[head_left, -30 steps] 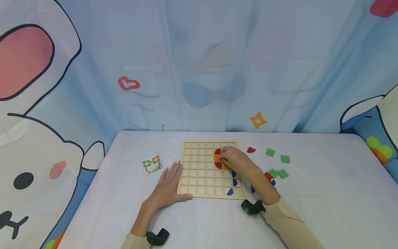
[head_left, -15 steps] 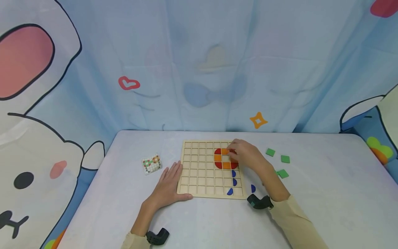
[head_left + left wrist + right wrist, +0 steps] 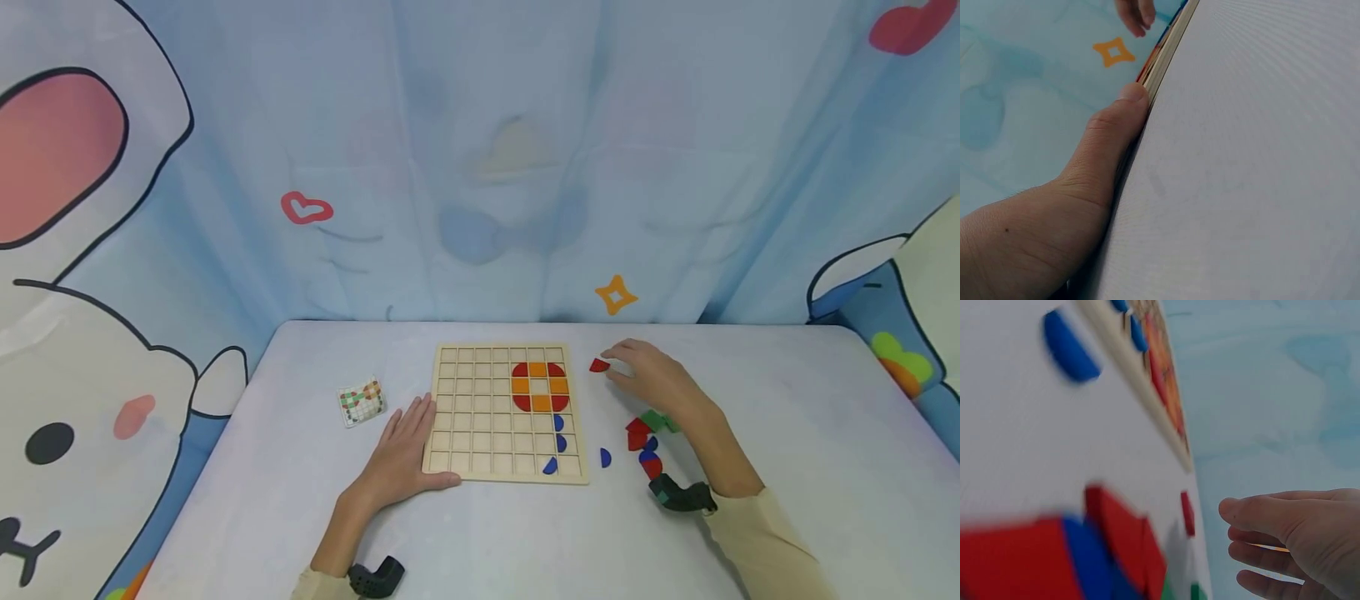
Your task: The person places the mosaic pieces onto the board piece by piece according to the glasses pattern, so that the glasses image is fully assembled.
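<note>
A wooden grid board (image 3: pixel 480 433) lies on the table; my left hand (image 3: pixel 401 450) rests at its left edge, fingers straight and thumb (image 3: pixel 1116 119) along the near edge. Red corner pieces and orange squares (image 3: pixel 537 369) form a ring in the board's upper right. Below it, blue half-round pieces (image 3: pixel 561 443) sit on the right columns. My right hand (image 3: pixel 652 379) hovers right of the board, fingers loosely bent. Its fingertips are near a loose red quarter-round piece (image 3: pixel 599 365); the right wrist view shows a gap between fingers and red piece (image 3: pixel 1187 514).
Right of the board lie a lone blue half-round piece (image 3: pixel 605 457) and a cluster of red (image 3: pixel 637 439), blue (image 3: pixel 651 445) and green pieces (image 3: pixel 652 419), partly under the right forearm. A small pattern card (image 3: pixel 362 402) lies left of the board.
My right hand has left the ring's upper right corner and moved right, beside the loose red piece. The whole red and orange ring now shows. My left hand stays on the board's edge.
</note>
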Demonstrator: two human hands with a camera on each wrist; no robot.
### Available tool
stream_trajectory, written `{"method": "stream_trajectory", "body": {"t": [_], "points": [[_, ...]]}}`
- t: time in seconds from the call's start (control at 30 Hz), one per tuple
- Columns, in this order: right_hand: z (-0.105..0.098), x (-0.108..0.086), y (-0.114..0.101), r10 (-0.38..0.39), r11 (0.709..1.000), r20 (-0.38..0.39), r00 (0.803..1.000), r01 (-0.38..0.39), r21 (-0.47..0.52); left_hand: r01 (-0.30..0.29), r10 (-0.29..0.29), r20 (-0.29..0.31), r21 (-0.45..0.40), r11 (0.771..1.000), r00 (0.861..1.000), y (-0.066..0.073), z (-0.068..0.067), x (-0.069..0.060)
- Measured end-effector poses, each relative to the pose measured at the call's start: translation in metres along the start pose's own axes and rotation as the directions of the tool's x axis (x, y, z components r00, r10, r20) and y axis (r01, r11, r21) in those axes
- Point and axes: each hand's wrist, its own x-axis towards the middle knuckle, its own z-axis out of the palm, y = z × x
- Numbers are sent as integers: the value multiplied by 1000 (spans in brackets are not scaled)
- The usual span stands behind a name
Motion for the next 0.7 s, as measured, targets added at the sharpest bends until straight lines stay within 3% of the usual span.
{"method": "stream_trajectory", "body": {"t": [0.4, 0.7], "points": [[-2, -33, 75, 35, 999, 54, 998, -34, -3, 2, -2, 8, 0, 1000, 1000, -1, 0, -2], [-9, -37, 98, 45, 997, 108, 993, -51, 53, -1, 1, 5, 6, 1000, 1000, -3, 1, 0]]}}
